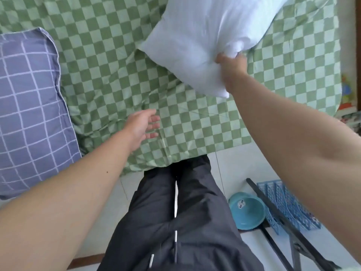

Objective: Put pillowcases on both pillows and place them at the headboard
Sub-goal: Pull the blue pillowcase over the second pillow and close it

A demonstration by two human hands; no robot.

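I am gripping the bare white pillow, upper right of frame, by its soft edge with my right hand; it is sagging, light, squashy. My left hand is hovering with relaxed, empty fingers above the bed.

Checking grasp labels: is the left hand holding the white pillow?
No, the left hand hangs open over the checked bedspread, while only the right hand grips the white pillow.
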